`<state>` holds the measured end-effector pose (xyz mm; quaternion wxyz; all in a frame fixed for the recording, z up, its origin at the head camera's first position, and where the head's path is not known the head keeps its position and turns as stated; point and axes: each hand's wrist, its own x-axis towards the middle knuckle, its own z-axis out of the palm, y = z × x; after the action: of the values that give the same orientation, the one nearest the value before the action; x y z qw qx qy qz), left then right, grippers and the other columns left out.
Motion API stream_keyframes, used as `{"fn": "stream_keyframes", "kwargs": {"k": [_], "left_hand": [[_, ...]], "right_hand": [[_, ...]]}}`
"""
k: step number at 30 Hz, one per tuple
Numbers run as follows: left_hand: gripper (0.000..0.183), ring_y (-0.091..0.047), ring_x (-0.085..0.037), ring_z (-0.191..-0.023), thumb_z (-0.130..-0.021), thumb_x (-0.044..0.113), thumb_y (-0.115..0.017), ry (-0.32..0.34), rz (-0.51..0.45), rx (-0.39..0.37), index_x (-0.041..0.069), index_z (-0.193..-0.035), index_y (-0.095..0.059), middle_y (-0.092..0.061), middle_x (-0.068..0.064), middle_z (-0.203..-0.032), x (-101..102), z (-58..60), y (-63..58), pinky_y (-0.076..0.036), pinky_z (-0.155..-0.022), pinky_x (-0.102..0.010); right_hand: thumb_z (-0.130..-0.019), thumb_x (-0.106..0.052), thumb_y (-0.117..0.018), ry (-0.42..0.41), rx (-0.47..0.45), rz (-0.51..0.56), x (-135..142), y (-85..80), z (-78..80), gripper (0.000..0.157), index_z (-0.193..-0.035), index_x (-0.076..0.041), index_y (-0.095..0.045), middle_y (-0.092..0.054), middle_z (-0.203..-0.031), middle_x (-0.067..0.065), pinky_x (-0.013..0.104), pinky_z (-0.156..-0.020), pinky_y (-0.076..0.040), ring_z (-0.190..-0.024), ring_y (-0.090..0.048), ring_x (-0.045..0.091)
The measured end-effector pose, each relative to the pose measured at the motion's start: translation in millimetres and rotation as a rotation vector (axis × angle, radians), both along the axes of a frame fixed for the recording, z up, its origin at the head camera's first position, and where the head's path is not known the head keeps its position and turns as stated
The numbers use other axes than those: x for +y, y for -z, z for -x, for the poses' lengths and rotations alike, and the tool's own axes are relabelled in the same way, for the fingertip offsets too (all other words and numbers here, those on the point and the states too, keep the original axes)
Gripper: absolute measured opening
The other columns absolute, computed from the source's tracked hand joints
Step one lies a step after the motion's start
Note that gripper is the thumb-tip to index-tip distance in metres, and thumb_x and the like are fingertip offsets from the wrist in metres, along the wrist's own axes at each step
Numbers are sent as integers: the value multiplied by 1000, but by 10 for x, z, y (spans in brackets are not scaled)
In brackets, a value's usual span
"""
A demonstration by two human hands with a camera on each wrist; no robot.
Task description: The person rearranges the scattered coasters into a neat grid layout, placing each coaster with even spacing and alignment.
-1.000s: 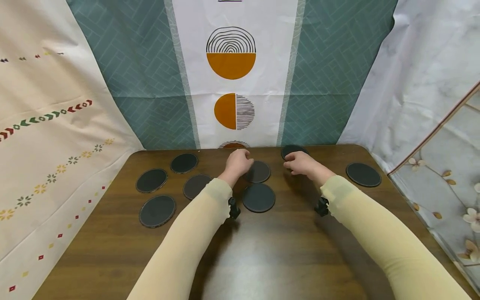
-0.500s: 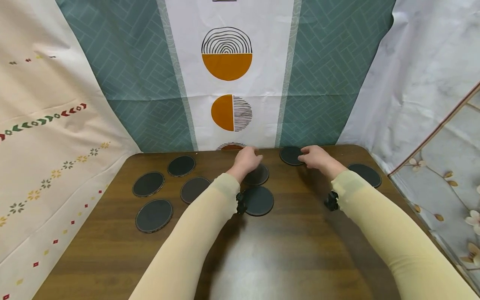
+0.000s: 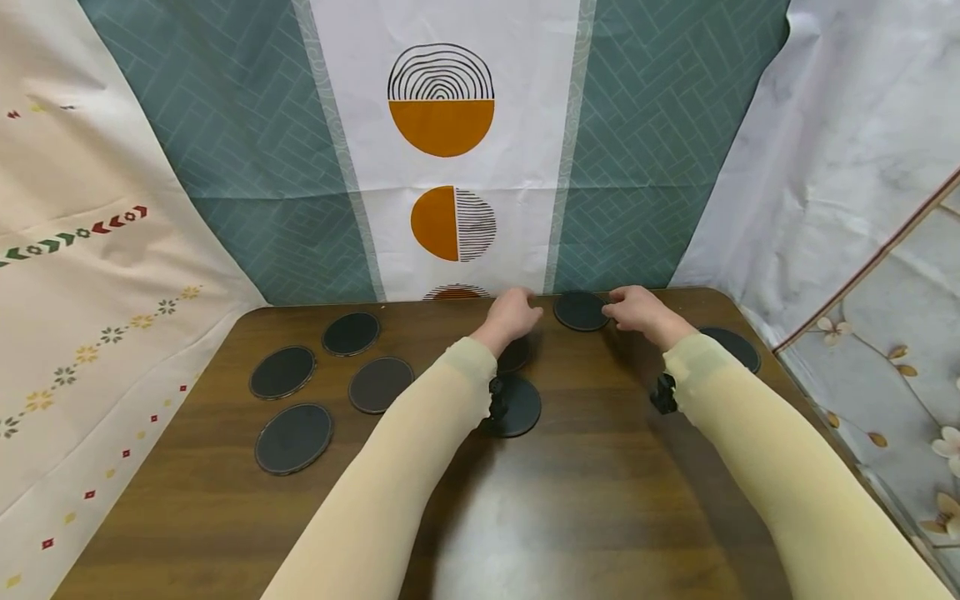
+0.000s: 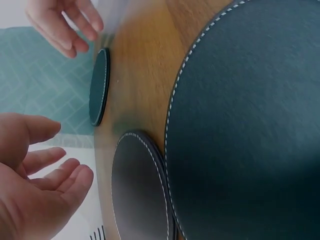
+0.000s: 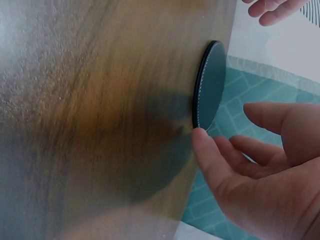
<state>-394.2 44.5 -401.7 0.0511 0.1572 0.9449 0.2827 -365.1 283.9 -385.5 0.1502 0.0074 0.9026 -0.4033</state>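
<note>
A round dark leather-look coaster [image 3: 581, 311] with white edge stitching lies at the table's back edge. My right hand [image 3: 637, 308] is just to its right, thumb and fingers apart. In the right wrist view a fingertip [image 5: 201, 134] overlaps the coaster's near end. My left hand [image 3: 512, 315] hovers to the left of that coaster, its fingers loosely bent around nothing. Partly hidden under the left hand and wrist are a brownish coaster [image 3: 515, 357] and a dark blue-green coaster [image 3: 517, 408], which appear edge to edge in the left wrist view.
Several more coasters lie on the wooden table [image 3: 585, 500]: a brown coaster [image 3: 380, 385] and dark ones on the left, and one dark coaster [image 3: 731, 348] by the right edge, partly behind my right sleeve. Patterned cloths [image 3: 630, 150] hang along the back and sides.
My left hand has moved right across the brownish coaster toward the back coaster. My right hand has shifted from over the back coaster to its right side. The head view has turned slightly right.
</note>
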Motion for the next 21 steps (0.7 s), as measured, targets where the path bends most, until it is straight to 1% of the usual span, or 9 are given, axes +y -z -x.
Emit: {"fn": "stream_keyframes", "kwargs": {"k": [5,11,14,17,21], "left_hand": [[48,-51,-28,-133,-103,24,-58,31,-11,-2,1,-144,-53,-55,-14,-144,120,23,9,-42,-106,-38],[51,-49,-29,-135,-102,23,-58,73,-56,-39,1,-147,-49,-51,-14,-148,232,40,57,-43,-106,-40],[52,-48,-28,-136,-102,23,-59,77,-70,-59,2,-149,-48,-50,-13,-149,264,40,90,-43,-106,-40],[53,-47,-27,-137,-102,24,-59,66,-74,-74,4,-150,-47,-50,-10,-150,299,50,134,-43,-106,-38],[53,-46,-27,-138,-102,23,-58,67,-88,-84,5,-150,-47,-49,-9,-151,349,56,150,-43,-106,-39]], "right_hand": [[-105,-15,-47,-3,10,-9,32,45,57,61,-155,11,-22,-24,-158,31,52,-109,-38,-132,-49,43],[-106,-15,-47,11,-14,25,49,90,91,61,-155,11,-21,-22,-160,30,51,-111,-36,-134,-46,43],[-106,-16,-48,18,-19,32,50,101,96,62,-155,10,-22,-23,-159,30,51,-112,-35,-135,-46,42],[-105,-16,-48,28,-23,46,56,121,104,61,-156,9,-23,-25,-159,28,51,-112,-34,-135,-46,41],[-105,-14,-48,26,-15,73,70,154,115,60,-156,8,-24,-25,-160,28,51,-112,-34,-136,-46,41]]}}
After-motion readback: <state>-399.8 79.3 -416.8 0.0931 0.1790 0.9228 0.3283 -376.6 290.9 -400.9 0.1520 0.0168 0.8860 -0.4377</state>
